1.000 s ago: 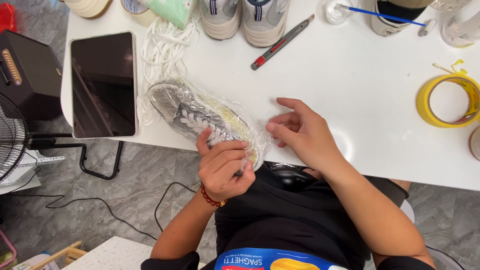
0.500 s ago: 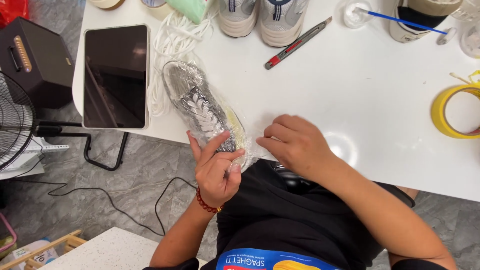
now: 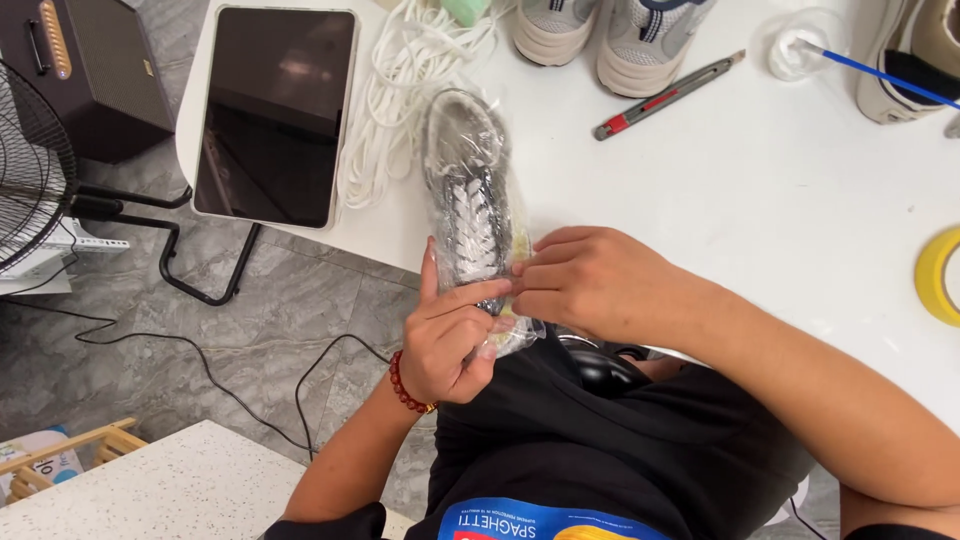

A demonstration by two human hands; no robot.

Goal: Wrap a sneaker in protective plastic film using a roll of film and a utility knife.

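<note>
- Holding a shoe (image 3: 470, 215) wrapped in clear plastic, I have both hands closed on its near end at the near edge of the white table (image 3: 760, 230).
- My left hand (image 3: 452, 335) grips the near end of the shoe from the left side, with the index finger stretched up along the plastic and the other fingers curled under it.
- My left wrist carries a red bead bracelet (image 3: 405, 385).
- My right hand (image 3: 590, 280) closes on the same end from the right, fingertips pinching the plastic just beside my left fingers.
- The shoe lies lengthwise, its near end hanging over the table edge above my lap and its far end resting on the table.
- A bundle of white cord (image 3: 400, 100) lies just left of the shoe's far end, touching the wrap.
- A dark tablet (image 3: 270, 115) lies flat at the left end of the table, beside the cord.
- Two pale sneakers (image 3: 600, 30) stand at the far edge, with a red and grey utility knife (image 3: 665, 95) near them on the right.
- A roll of yellow tape (image 3: 938, 275) sits at the right edge of the view, well apart from my hands.
- A fan (image 3: 30, 160) and a dark box (image 3: 85, 70) stand on the floor to the left.
</note>
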